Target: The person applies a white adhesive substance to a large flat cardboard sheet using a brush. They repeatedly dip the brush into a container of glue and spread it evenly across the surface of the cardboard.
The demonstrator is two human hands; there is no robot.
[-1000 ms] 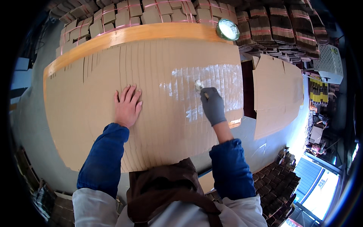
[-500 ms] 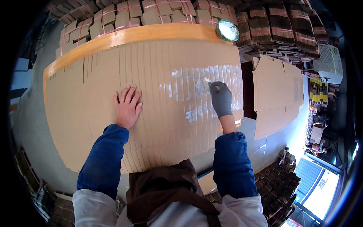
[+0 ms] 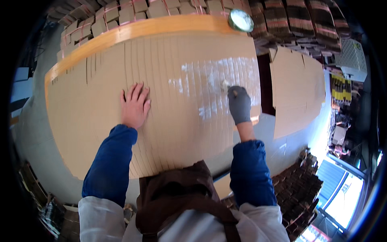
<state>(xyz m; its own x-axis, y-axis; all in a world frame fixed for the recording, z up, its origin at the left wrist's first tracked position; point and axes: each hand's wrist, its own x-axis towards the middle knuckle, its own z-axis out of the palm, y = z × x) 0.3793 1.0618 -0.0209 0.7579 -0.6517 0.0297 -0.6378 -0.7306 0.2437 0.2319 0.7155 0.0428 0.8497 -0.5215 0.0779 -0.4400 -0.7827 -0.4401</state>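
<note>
Overlapping brown cardboard sheets lie in a staggered row before me, their edges forming narrow parallel strips. My bare left hand rests flat on them with fingers spread. In a grey glove, my right hand is closed around a brush, whose pale bristles touch the strips at the right. Wet white paste coats the strips around and left of the brush. A green bowl of white paste stands at the table's far right corner.
The wooden table's edge shows beyond the sheets. Tied cardboard bundles are stacked behind it. Another flat cardboard piece lies right of the table, near a white perforated crate. More stacked cardboard stands at lower right.
My right hand has shifted slightly right with the brush, across the pasted strips. My left hand stays flat on the same sheets. The whole view has tilted a little, moving the table upward.
</note>
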